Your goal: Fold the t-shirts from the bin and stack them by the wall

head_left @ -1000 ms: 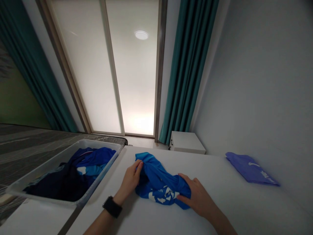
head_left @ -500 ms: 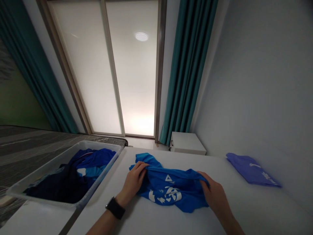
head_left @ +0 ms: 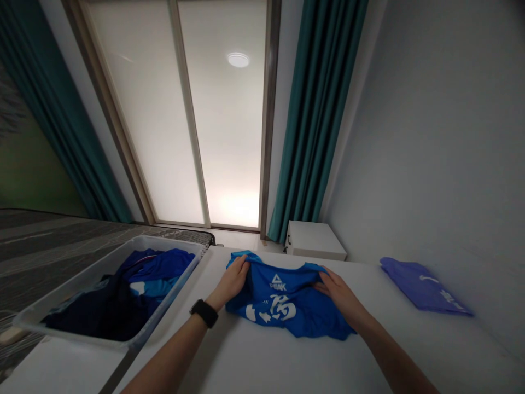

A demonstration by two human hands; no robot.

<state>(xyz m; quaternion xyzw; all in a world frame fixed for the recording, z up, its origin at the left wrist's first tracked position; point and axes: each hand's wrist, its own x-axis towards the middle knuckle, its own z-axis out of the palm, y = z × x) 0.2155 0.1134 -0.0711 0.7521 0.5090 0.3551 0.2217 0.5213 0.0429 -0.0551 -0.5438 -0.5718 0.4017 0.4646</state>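
I hold the blue printed shirt on the white table. The left hand and right hand each pinch its upper edge. That edge has just shifted away from me, exposing the chest logo.

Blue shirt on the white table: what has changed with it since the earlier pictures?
The blue shirt was bunched; now it is spread wider, its logo readable. The left hand and right hand, both still gripping it, moved forward, away from the person. The clothes bin and folded purple garment stayed put.
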